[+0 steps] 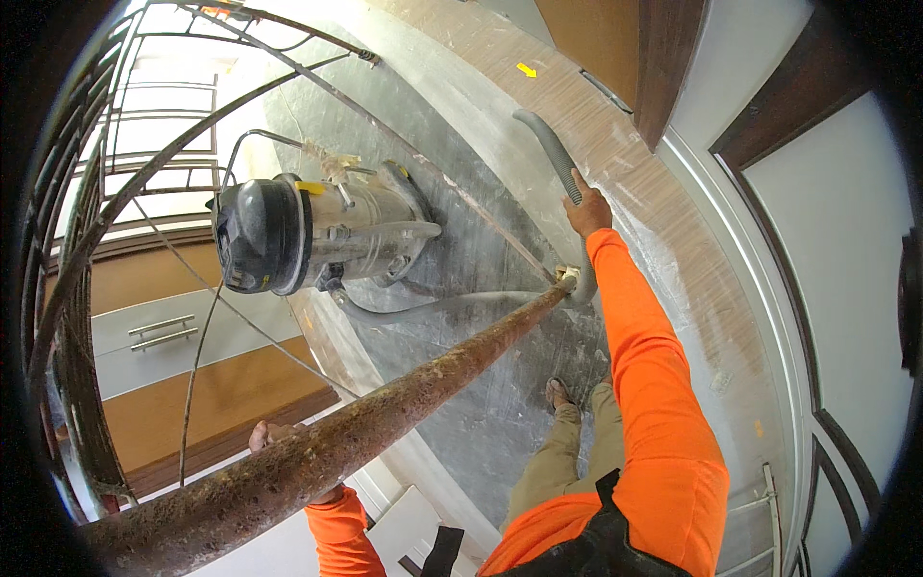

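My right hand [587,207] grips a ribbed grey hose [548,144] over the dusty floor. The thick rusty pole [404,404] runs diagonally from the lower left toward a small block [566,276] at the centre right. My left hand [274,435] is wrapped round that pole, largely hidden behind it. Left of centre, a steel and black vacuum [322,231] stands on the dark grey floor [433,337], with hose running from it behind the pole.
Rusty scaffold frames and thin braces [154,173] crowd the left, beside brown and white cabinets [173,375]. A wood-patterned floor strip [654,221] with a yellow arrow [527,70] curves along white and brown panels [817,269] on the right. My legs show at the bottom.
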Tool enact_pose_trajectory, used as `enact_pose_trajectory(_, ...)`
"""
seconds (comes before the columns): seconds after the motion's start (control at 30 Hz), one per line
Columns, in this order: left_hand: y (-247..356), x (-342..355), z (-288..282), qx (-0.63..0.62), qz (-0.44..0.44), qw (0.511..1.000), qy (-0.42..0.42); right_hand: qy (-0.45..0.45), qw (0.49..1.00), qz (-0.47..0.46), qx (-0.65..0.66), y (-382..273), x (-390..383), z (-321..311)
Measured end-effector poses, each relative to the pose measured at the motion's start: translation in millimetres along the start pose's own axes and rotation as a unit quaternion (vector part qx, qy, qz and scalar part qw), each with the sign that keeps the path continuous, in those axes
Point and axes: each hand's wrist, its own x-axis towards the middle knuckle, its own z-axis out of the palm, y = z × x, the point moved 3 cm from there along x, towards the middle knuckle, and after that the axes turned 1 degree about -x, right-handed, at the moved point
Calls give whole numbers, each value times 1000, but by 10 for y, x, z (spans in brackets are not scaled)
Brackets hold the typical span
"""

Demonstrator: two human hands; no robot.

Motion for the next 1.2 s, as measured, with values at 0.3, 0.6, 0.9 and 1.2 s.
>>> enact_pose_trajectory(0.3,-10,70,-59,139,129,964,-186,-77,992,71,-77,859,-645,93)
enact_pose_trajectory(0.6,22,10,-23,-104,-122,987,17,36,981,172,-84,1304,-2433,-1041)
enact_pose_trajectory(0.9,190,0,298,-114,-76,990,-6,163,969,169,-73,1320,-3162,-1684)
enact_pose_trajectory(1.2,169,-19,355,-115,-62,991,-11,151,975,161,-28,1652,-2213,-788)
